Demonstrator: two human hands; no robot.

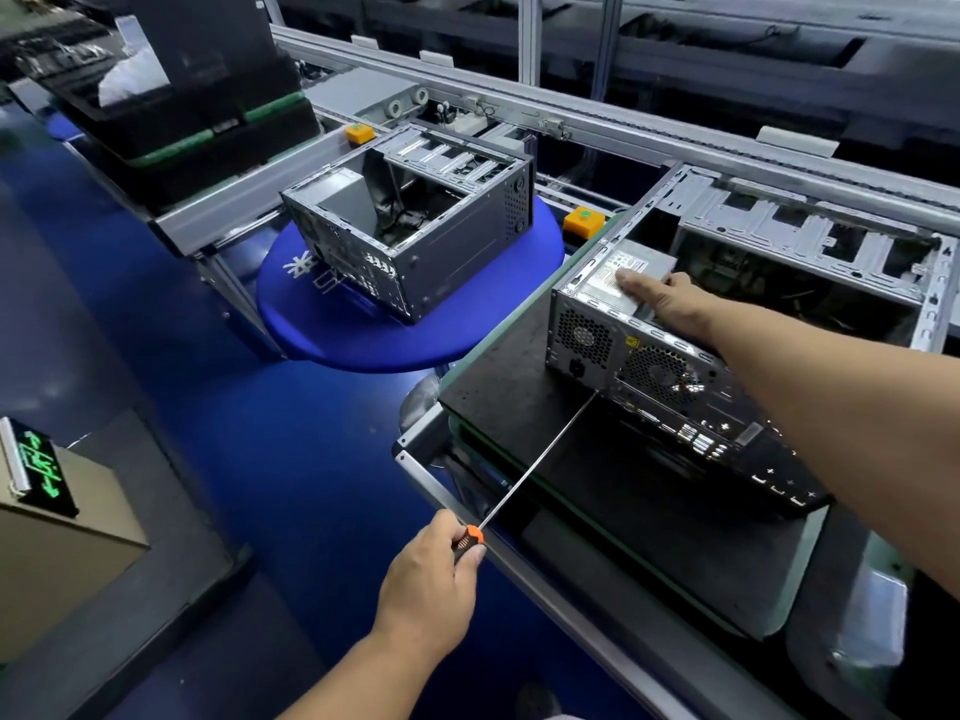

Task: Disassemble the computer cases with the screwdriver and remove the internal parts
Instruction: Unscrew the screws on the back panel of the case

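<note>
Item: open computer case point(727, 324) on a black pallet point(519, 387), with a screwdriver point(530, 470) applied to its rear panel.

Detail: the case lies on its side, open face up, rear fans and ports facing the person. Its long axis runs from near left to far right. The screwdriver's long thin shaft slants from lower left up to upper right, tip at the lower left corner of the rear panel. The left hand point(431, 579) grips the orange-and-black handle, well apart from the case. The right hand point(670, 298) rests on the power supply point(608, 278), fingers extended. A second, emptied case point(410, 231) stands on a blue round table point(415, 340), further left.
</note>
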